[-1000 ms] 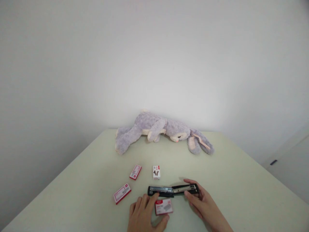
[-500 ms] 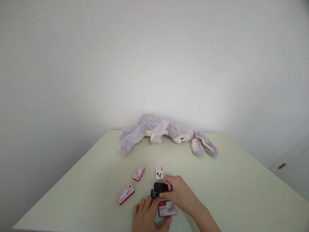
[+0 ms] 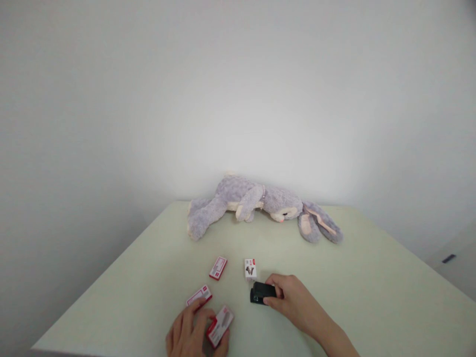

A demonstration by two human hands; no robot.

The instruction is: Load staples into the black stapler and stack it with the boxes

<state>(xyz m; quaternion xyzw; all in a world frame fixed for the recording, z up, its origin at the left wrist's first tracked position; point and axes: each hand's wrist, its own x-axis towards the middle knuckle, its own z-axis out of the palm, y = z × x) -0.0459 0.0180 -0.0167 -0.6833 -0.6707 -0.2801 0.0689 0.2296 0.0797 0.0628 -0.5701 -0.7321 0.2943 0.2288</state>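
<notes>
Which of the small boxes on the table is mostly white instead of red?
The small box standing just beyond the black stapler, nearest the right hand; the other three are red.

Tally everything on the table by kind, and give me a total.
Red staple boxes: 3
White box: 1
Black stapler: 1
Plush rabbit: 1
Total: 6

Table point(image 3: 372, 297): plush rabbit point(image 3: 260, 203) lying at far edge against wall. Nearer, mid-table: two small boxes side by side, left box point(image 3: 218, 267), right box point(image 3: 250, 268). Stapler point(image 3: 262, 293) just before right box, in right hand point(image 3: 293, 297). Third box point(image 3: 200, 295) front-left, left hand point(image 3: 189, 334) touching it; fourth box point(image 3: 220, 325) in left hand, nearest front edge.
</notes>
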